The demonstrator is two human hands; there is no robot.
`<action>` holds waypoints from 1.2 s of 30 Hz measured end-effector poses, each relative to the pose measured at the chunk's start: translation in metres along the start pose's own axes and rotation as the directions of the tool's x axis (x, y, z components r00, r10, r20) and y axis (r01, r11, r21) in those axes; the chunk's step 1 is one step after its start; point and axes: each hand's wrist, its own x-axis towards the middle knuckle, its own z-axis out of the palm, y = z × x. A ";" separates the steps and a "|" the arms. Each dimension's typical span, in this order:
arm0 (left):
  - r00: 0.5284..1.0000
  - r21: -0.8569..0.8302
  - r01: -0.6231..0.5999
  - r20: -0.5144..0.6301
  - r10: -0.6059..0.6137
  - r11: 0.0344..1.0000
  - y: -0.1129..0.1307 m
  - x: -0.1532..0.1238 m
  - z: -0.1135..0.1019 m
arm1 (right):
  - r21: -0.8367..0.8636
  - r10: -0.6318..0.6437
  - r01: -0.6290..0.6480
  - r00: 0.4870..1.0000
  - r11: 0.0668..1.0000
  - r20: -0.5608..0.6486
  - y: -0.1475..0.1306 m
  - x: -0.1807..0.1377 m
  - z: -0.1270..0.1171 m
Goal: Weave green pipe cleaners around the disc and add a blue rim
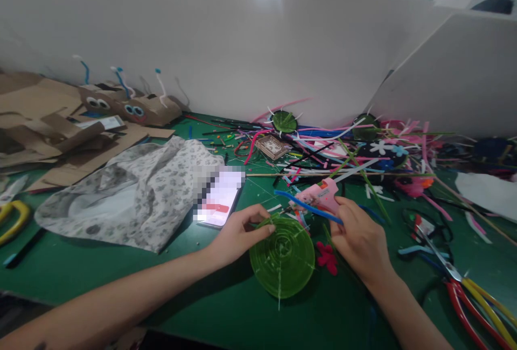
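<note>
Since the red-handled cutters (456,291) sit well off to the right, I'd worry about the green disc (283,269) first. It's right in front of the person over the green table (218,307), and I can't tell if it's resting there or lifted a bit. The left hand (246,229) is pinching its top rim, thumb across the face, other fingers mostly behind. Only one edge is held, so a push low down could swing it, or pull those coils apart if they're loosely stuck.

The red flower (327,257) lies just beside it, easy to smear with stray glue. The right hand (357,231) looks curled round the pink glue gun (323,193), though I can't tell if any finger's on the trigger. Its tip is close to the left fingertips, so if it's hot, one slip means a burn.

There's also a blue strip (305,204) crossing in front of the gun; it could snag or catch a drip. Further back, the phone (222,194) is near enough for stringy glue, and that craft pile (323,148) could tangle the gun.
</note>
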 end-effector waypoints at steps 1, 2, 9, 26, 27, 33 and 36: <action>1.000 -0.001 0.003 -0.008 -0.003 1.000 0.000 0.000 0.000 | 0.002 0.000 0.000 1.000 1.000 -0.003 0.000 0.000 0.000; 1.000 0.000 0.006 -0.012 -0.006 1.000 0.000 0.000 0.000 | 0.006 0.000 0.001 1.000 1.000 -0.004 0.000 0.000 0.000; 1.000 0.034 0.000 0.007 0.000 0.999 -0.002 0.000 0.001 | -0.006 -0.005 0.005 1.000 1.000 -0.021 0.000 0.000 0.001; 0.999 0.094 -0.035 -0.003 0.035 0.995 0.004 0.000 -0.002 | -0.107 0.206 -0.189 0.962 0.976 0.179 0.021 -0.006 0.002; 0.999 0.105 -0.036 -0.005 0.037 0.994 0.004 0.000 -0.002 | -0.140 0.234 -0.207 0.946 0.968 0.223 0.023 -0.009 0.001; 0.999 0.139 -0.051 0.020 0.048 0.989 0.006 -0.002 -0.001 | -0.274 0.362 -0.285 0.886 0.918 0.290 0.026 -0.024 -0.021; 0.998 0.148 -0.062 0.034 0.058 0.987 0.007 -0.003 0.000 | -0.122 0.378 -0.360 0.908 0.925 0.181 0.013 -0.011 -0.039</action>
